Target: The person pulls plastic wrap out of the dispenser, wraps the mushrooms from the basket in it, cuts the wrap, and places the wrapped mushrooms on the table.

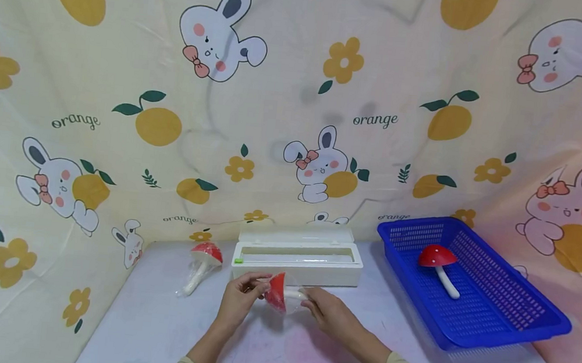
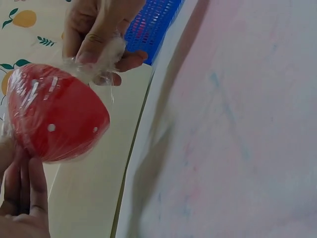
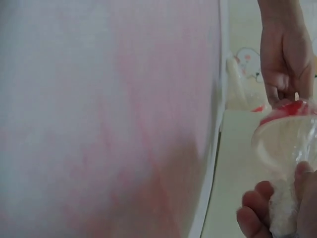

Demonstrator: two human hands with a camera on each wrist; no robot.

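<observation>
Between both hands lies a toy mushroom, its red white-dotted cap and white stem wrapped in clear cling film. My left hand pinches the cap side, with thumb and fingers at the edge of the red cap in the left wrist view. My right hand grips the wrapped stem, where the film looks bunched up in the right wrist view. Just behind the hands stands a white cling film dispenser box with its lid raised.
A second film-wrapped mushroom lies on the white table, left of the box. At the right, a blue plastic basket contains an unwrapped red mushroom. A printed cloth hangs behind the table.
</observation>
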